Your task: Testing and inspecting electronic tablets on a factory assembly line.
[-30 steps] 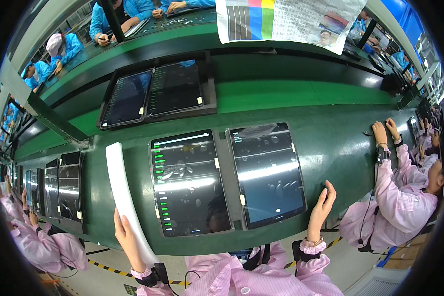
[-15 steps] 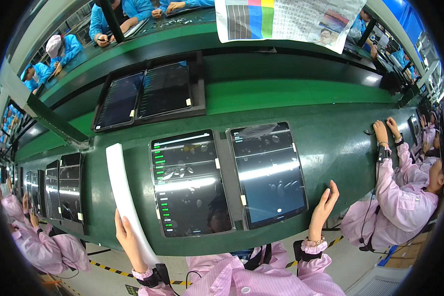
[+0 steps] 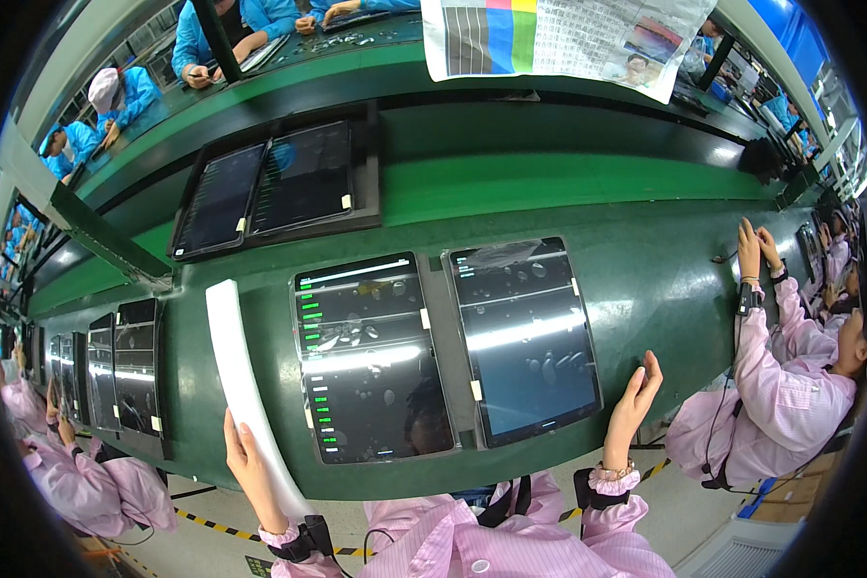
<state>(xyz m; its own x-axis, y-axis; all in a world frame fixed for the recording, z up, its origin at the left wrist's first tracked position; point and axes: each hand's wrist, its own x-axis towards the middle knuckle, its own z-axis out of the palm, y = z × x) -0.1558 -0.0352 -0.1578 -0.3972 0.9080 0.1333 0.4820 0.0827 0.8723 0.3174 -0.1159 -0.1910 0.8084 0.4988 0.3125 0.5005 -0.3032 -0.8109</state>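
My left hand (image 3: 248,470) grips the lower end of a long white flat strip (image 3: 233,356) that stands up on edge over the green bench, left of two tablets. The left tablet (image 3: 371,356) shows a dark screen with green bars; the right tablet (image 3: 522,337) has a dark screen with bubbles under its film. My right hand (image 3: 632,405) is raised with fingers together, empty, touching or just off the right tablet's lower right corner. Both wrists wear pink cuffs and black straps.
A black tray (image 3: 277,188) with two more tablets rides the belt behind. Further tablets (image 3: 130,371) lie to the left. A person in pink (image 3: 780,385) works at the right, another at the left (image 3: 67,462). A printed colour chart (image 3: 568,39) hangs above.
The black tray with two tablets on the back belt has drifted left. My hands and the white strip have hardly moved.
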